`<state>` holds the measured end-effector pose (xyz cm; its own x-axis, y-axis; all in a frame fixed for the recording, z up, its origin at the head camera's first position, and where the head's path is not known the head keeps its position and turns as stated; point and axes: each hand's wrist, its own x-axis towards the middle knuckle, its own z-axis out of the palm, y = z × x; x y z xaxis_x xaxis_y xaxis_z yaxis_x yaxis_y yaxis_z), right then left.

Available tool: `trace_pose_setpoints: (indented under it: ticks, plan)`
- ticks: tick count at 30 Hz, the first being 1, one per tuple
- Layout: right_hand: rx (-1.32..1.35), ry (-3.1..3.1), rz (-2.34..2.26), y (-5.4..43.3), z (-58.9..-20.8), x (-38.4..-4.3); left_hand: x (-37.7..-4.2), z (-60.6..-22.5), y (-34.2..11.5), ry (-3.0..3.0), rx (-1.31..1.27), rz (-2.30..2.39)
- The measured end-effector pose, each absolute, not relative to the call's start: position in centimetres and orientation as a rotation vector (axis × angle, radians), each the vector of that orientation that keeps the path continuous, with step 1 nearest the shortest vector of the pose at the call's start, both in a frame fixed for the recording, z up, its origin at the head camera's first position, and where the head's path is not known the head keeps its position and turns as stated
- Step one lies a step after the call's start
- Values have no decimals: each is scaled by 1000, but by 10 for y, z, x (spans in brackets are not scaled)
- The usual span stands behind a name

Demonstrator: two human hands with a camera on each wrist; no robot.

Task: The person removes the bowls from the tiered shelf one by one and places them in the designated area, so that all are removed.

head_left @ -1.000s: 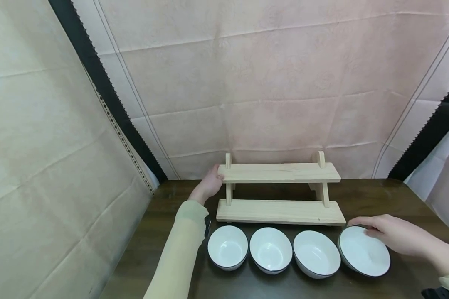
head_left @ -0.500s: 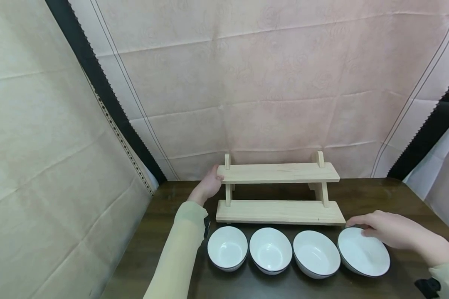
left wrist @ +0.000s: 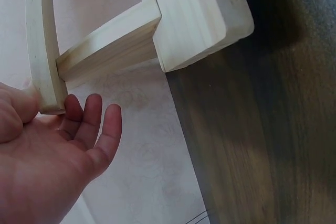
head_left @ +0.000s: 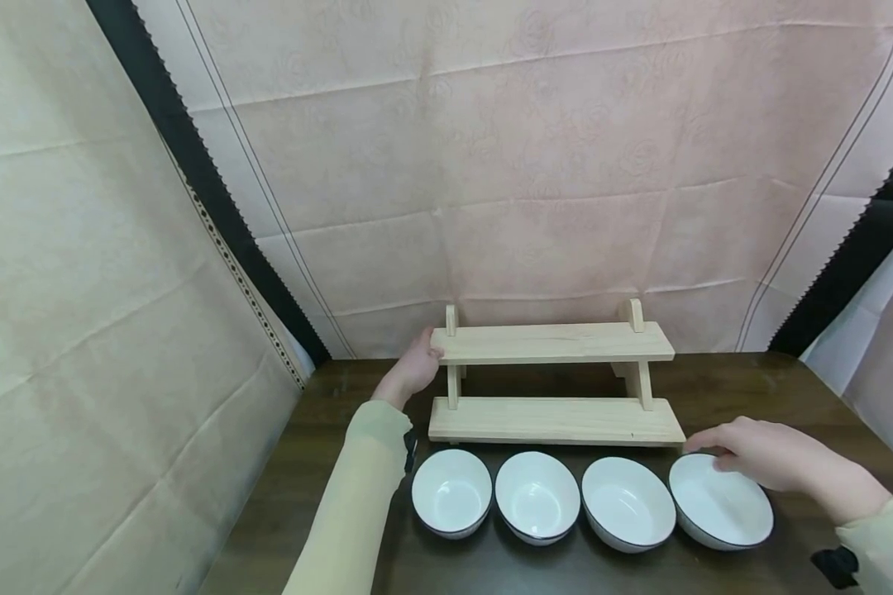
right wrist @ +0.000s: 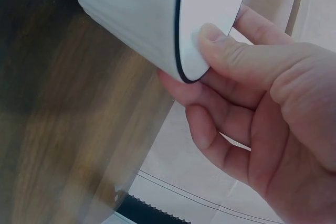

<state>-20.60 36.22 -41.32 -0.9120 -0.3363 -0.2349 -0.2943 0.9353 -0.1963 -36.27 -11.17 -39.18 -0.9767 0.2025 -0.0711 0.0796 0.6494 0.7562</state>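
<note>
A two-tier wooden rack [head_left: 551, 421] stands on the dark table. My left hand [head_left: 414, 369] grips the left end of its upper shelf [head_left: 558, 343]; in the left wrist view the thumb and fingers pinch the board's end [left wrist: 52, 95]. Before the rack, white dark-rimmed bowls stand in a row: the leftmost [head_left: 452, 492], a second [head_left: 538, 496], a third [head_left: 628, 502] and the rightmost bowl [head_left: 722, 504]. My right hand [head_left: 770, 454] pinches that rightmost bowl's rim, the thumb inside and the fingers outside, as the right wrist view shows [right wrist: 210, 51].
Dark wooden table [head_left: 290, 512] surface extends to both sides of the rack and bowls. Right behind the rack hangs a pale cloth backdrop [head_left: 551, 207], with another cloth panel [head_left: 119, 372] along the left side.
My right hand has shifted slightly left and up along the rightmost bowl's rim, and that bowl sits a touch more level. My left hand keeps its grip on the shelf.
</note>
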Motion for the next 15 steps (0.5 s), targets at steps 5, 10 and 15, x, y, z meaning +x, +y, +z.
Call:
trace_pose_setpoints:
  ticks: [5,10,15]
  plan:
    - [-490,2832,-230,363,-418,-209,-364,-394,-117,2741,348,1206]
    - [-541,2827,-250,365,-425,-206,-359,-404,-132,2792,442,1207]
    - [-524,2942,-265,365,-428,-204,-347,-422,-164,3014,445,1049]
